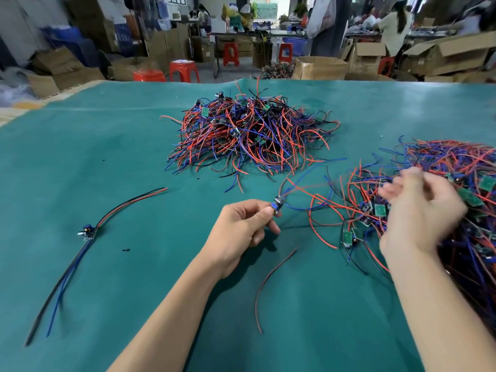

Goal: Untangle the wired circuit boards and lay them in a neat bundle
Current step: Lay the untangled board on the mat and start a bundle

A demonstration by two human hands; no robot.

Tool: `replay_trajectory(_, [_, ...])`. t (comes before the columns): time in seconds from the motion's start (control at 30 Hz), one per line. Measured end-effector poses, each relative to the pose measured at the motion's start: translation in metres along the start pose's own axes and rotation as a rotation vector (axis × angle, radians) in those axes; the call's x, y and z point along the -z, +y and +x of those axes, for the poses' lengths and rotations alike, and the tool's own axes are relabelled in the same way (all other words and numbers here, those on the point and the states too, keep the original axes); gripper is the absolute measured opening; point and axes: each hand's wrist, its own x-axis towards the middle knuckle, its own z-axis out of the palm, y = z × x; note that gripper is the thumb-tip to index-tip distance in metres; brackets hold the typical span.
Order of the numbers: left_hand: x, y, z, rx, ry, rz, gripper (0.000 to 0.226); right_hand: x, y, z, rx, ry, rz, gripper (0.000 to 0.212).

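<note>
My left hand (241, 232) pinches a small circuit board (277, 204) above the green table mat (134, 162); its red, blue and black wires trail right and up toward the right pile. My right hand (418, 210) is blurred over the tangled pile of wired boards (442, 183) at the right, fingers loosely spread; whether it holds wires is unclear. One straightened wired board (88, 232) lies at the left with its wires stretched out. A second big tangled pile (249, 132) sits at the middle back.
A loose red-black wire (271, 280) lies between my forearms. Beyond the table's far edge stand red stools (185, 71), cardboard boxes (319, 67) and people working at benches.
</note>
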Motion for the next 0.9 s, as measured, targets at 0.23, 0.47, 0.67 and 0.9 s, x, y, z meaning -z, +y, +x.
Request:
replay_trajectory(0.23, [-0.003, -0.002, -0.001, -0.03, 0.023, 0.032, 0.021, -0.021, 0.006, -0.086, 0.143, -0.817, -0.413, 0.035])
replay_trajectory(0.47, [-0.007, 0.002, -0.006, 0.011, -0.107, 0.096, 0.026, -0.02, 0.011, -0.08, 0.1, -0.803, -0.305, 0.023])
replay_trajectory(0.67, [-0.008, 0.007, -0.008, 0.016, -0.209, 0.122, 0.022, -0.018, 0.01, -0.056, 0.172, -0.583, -0.289, 0.025])
replay_trajectory(0.9, [-0.011, 0.006, -0.008, -0.036, -0.209, 0.159, 0.019, -0.015, -0.014, -0.031, 0.244, -0.288, -0.141, 0.008])
